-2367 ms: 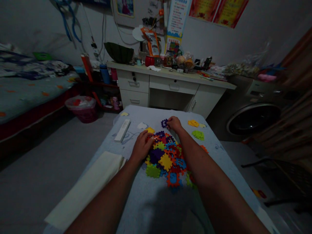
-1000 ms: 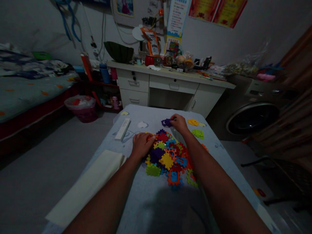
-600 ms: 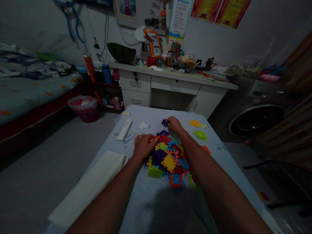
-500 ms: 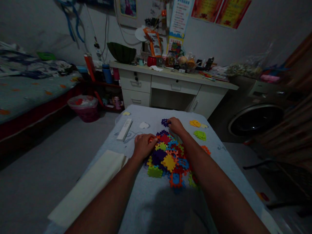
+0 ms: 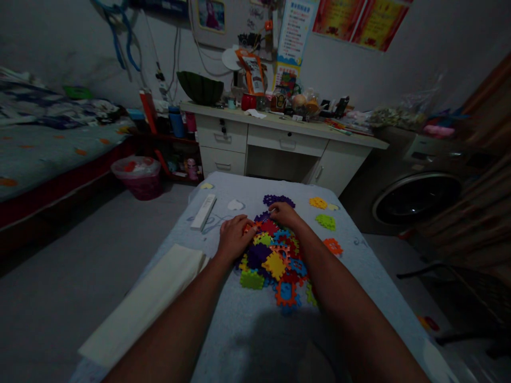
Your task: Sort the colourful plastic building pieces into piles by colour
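A heap of colourful plastic interlocking pieces (image 5: 274, 265) with notched edges lies on the cloth-covered table. At the heap's left edge is my left hand (image 5: 235, 234), its thumb and fingers closed around an orange interlocking piece (image 5: 249, 228). My right hand (image 5: 286, 215) is at the far side of the heap, fingertips pinched at the edge of a purple interlocking piece (image 5: 262, 217); the fingers partly cover it. Just beyond that hand, purple pieces (image 5: 278, 200) lie in a short row on the cloth.
Along the table's right side are a yellow piece (image 5: 318, 202), a green piece (image 5: 326, 222) and an orange-red piece (image 5: 332, 246). A white bar-shaped object (image 5: 204, 211) and folded pale cloth (image 5: 151, 303) lie on the left. A desk (image 5: 287, 133) stands behind, a washing machine (image 5: 411, 181) right.
My right hand has left the purple piece at the far side and come back toward the heap, uncovering more purple pieces. My left hand has stayed nearly still.
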### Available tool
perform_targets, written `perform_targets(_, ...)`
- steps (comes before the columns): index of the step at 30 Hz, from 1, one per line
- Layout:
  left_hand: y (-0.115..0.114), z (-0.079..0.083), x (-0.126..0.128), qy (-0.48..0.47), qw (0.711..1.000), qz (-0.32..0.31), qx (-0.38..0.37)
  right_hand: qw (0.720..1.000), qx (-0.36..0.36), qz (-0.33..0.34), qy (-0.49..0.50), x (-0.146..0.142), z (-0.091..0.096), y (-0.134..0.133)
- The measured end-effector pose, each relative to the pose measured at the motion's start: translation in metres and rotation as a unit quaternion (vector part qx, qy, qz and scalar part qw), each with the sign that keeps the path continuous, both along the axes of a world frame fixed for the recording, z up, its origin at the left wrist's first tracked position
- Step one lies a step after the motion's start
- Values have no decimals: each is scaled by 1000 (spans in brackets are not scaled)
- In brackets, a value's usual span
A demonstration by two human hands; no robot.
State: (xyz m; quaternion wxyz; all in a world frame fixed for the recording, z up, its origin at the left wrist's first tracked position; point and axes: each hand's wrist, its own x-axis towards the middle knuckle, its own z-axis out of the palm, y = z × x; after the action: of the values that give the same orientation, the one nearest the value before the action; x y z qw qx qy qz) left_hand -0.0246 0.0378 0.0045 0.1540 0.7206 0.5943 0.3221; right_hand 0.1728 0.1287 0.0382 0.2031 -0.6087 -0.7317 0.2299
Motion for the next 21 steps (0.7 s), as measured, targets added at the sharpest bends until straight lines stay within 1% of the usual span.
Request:
perform_targets(3,-1,1,1,-3,1000,-5,-9,996,-17,-20,85,5,1,-2)
perform_targets(6,-1,2,2,-12,1000,-10,-20,985,-47,-40,159,12,5,-4)
perform_targets(13,-1,1,2,-18,999,-14,-24,965,-76,-70,242,29,12,-14)
perform_targets(18,-1,2,2,-16,999,-20,-28,960,-44,-100,258,49,7,-13)
perform_targets(21,-1,3,2,-13,999,-23,-28,964,4,-126,236,59,5,-6)
